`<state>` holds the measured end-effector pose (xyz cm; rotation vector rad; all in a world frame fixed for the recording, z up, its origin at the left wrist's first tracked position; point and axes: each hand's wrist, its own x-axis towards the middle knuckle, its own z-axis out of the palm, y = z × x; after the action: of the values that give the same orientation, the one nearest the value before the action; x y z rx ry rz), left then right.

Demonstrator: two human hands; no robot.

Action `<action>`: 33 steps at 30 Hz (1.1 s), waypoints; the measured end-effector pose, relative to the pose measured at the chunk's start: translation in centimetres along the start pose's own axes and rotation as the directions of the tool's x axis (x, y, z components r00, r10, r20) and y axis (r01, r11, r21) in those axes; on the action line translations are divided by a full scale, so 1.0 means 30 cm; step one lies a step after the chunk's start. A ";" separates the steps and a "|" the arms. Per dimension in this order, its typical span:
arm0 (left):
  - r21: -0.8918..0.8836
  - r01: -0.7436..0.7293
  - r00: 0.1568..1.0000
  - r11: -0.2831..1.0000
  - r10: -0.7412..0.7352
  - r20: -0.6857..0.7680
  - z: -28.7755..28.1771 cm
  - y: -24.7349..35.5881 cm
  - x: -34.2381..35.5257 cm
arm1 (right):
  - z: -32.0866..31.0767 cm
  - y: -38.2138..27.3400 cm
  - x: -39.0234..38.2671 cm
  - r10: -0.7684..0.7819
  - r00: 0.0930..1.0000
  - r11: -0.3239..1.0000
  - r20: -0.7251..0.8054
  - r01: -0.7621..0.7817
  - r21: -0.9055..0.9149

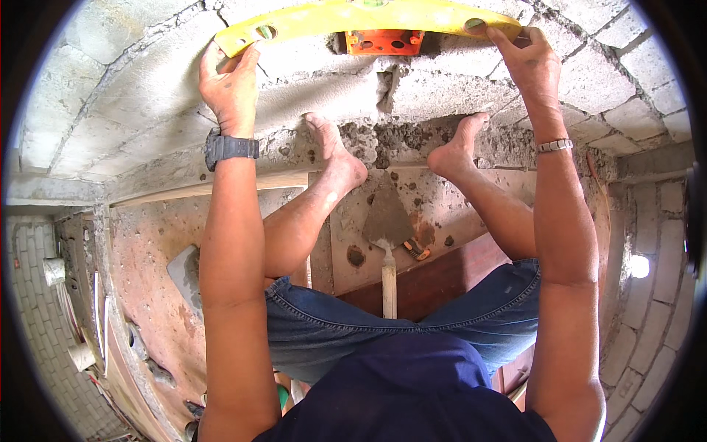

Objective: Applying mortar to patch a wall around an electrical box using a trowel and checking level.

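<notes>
My left hand (230,81) grips the left end of a long yellow spirit level (353,16) held flat against the grey block wall (147,88). On the level's right end rests my right hand (529,60), fingers pressing it to the blocks. An orange block (384,42) sits just under the level's middle. My bare feet stand on the mortar-crusted wall top below. Between my legs a trowel (387,221) with a pale wooden handle lies on a stained board (442,206).
A wooden plank (221,188) runs along the wall's near edge. A grey lump of mortar (184,272) lies on the boards at the left. Brick paving and rolls of material show far below at the left. Another block wall (655,295) rises at the right.
</notes>
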<state>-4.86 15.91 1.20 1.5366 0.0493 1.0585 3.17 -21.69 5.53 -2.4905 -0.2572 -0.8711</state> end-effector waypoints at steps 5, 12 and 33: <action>0.118 -0.018 1.000 0.993 0.018 0.003 -0.014 0.000 -0.001 | 0.009 -0.001 -0.002 0.028 1.000 0.999 0.009 -0.028 -0.036; 0.158 -0.015 0.999 0.987 0.020 -0.030 -0.033 -0.030 0.020 | 0.016 0.012 -0.010 0.037 0.999 0.999 0.009 -0.036 -0.038; 0.011 0.096 0.991 0.995 -0.094 -0.099 -0.016 -0.041 0.009 | -0.026 -0.057 -0.004 0.238 0.965 0.956 0.106 -0.252 0.146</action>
<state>-4.38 16.79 0.30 1.4807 0.1974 1.0591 2.11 -20.60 6.64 -2.3512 -0.0410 -0.6155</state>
